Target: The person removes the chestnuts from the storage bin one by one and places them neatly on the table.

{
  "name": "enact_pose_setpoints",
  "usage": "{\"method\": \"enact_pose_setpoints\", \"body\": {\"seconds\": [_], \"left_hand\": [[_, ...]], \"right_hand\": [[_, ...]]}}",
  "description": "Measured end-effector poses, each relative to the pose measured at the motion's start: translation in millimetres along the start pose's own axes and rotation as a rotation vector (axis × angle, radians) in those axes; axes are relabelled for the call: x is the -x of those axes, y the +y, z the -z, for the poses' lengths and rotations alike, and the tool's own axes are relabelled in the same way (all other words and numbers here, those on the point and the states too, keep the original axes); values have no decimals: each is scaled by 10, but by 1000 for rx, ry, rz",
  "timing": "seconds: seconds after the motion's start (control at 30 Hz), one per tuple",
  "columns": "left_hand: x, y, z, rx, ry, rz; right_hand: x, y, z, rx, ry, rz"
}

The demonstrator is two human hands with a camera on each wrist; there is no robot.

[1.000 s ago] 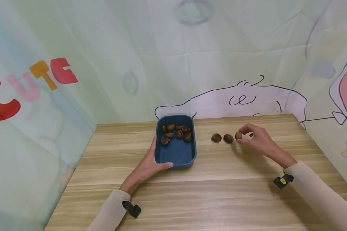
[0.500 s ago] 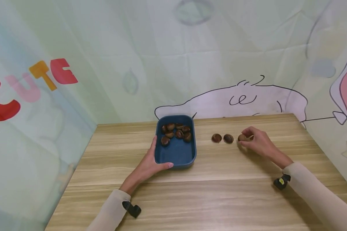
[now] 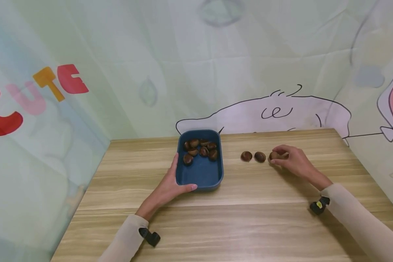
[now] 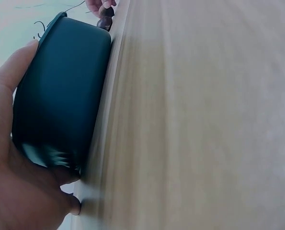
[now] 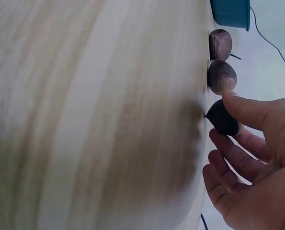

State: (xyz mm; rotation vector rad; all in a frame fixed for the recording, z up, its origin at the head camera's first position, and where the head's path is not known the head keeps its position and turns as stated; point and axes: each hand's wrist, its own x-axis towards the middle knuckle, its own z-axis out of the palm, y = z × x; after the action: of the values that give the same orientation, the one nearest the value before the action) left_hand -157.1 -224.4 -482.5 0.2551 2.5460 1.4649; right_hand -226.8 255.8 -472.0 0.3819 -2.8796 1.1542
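Observation:
My left hand (image 3: 166, 187) grips the near left corner of a dark blue container (image 3: 199, 176), thumb along its front and fingers along its left side. Several brown chestnuts (image 3: 204, 151) lie in its far half. To its right, two chestnuts, one nearer the container (image 3: 246, 156) and one beyond it (image 3: 260, 157), sit in a row on the table. At the row's right end, my right hand (image 3: 296, 163) pinches another chestnut (image 5: 222, 119) between thumb and fingers. In the right wrist view it looks dark, at or just above the wood, its pointed end toward the surface.
The wooden table (image 3: 196, 225) runs back to a printed cloth backdrop (image 3: 150, 72) right behind the container. Another cloth wall with coloured letters (image 3: 72, 79) rises at the left. Each sleeve carries a black wrist camera, left (image 3: 149, 237) and right (image 3: 318, 206).
My right hand has shifted the pinched chestnut slightly right and lower, widening its gap from the neighbouring chestnut. My left hand and the container hold still. The head view has tilted slightly.

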Motion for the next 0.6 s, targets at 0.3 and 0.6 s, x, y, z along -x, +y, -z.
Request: {"method": "enact_pose_setpoints", "body": {"seconds": [0.3, 0.6], "left_hand": [[7, -3, 5, 4, 0, -11], [1, -8, 1, 0, -9, -5]], "right_hand": [[-19, 15, 8, 51, -8, 15], [5, 34, -9, 63, 5, 56]]}}
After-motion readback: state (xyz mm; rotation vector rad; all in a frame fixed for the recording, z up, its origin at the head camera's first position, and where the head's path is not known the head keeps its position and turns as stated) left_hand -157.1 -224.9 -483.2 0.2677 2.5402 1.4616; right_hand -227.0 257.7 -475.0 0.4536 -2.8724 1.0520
